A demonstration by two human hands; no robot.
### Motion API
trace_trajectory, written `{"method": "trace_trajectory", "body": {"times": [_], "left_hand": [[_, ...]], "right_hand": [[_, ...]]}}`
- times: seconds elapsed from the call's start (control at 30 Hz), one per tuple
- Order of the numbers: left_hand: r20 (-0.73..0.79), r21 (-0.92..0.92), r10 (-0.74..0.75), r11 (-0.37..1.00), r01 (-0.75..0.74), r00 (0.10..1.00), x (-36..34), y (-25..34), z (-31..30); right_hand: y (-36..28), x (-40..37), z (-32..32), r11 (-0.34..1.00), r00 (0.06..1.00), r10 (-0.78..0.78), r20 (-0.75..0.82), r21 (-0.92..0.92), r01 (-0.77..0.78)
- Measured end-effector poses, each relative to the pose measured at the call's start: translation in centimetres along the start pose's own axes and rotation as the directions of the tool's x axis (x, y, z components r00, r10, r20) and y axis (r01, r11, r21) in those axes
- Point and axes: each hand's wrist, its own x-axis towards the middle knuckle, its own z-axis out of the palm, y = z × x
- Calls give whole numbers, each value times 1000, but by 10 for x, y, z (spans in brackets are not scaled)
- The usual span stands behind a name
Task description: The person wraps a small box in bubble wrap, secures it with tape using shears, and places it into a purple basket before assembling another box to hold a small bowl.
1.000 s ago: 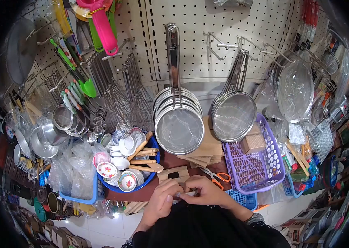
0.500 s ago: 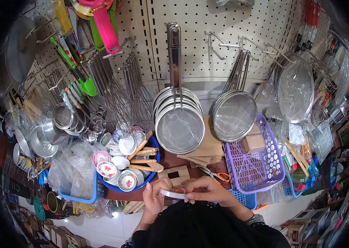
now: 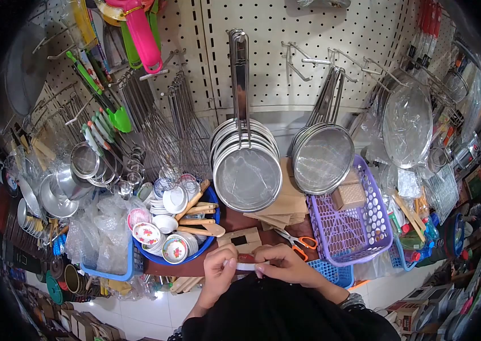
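Note:
Close to my body, both hands hold a narrow roll of clear-white tape [image 3: 245,266], seen almost edge-on, with a dark red patch showing behind its rim. My left hand [image 3: 219,267] pinches the roll's left end between thumb and curled fingers. At the opposite end my right hand [image 3: 282,263] has thumb and fingertips closed on it. Just beyond the hands lies a piece of brown cardboard [image 3: 241,241] on the dark red surface. Scissors with orange handles [image 3: 300,244] rest beyond my right hand.
A blue basin [image 3: 209,241] of small bowls and wooden-handled tools stands to the left. On the right is a purple basket [image 3: 343,230] with a brown block in it. Large strainers [image 3: 248,181] hang ahead from the pegboard [image 3: 269,68], whisks [image 3: 186,119] beside them.
The roll has tilted from an oblique view to nearly edge-on and level. My left fingers have curled further around its end, and my right fingers have shifted slightly along it.

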Motion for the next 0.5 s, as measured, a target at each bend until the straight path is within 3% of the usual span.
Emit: {"method": "trace_trajectory", "body": {"times": [0.07, 0.17, 0.3, 0.5], "left_hand": [[-18, -107, -45, 993, 43, 999, 0, -4, 3], [-61, -408, -170, 904, 131, 984, 0, -10, 7], [-34, -518, -240, 835, 188, 970, 4, -6, 10], [-10, -738, -395, 623, 260, 919, 2, -8, 14]], "right_hand": [[2, 1, 0, 996, 999, -30, 36, 81, 27], [-1, 1, 3, 982, 997, -37, 69, 189, 24], [3, 0, -3, 971, 977, -16, 212, 235, -35], [-8, 2, 4, 972, 985, 50, 163, 220, -86]]}}
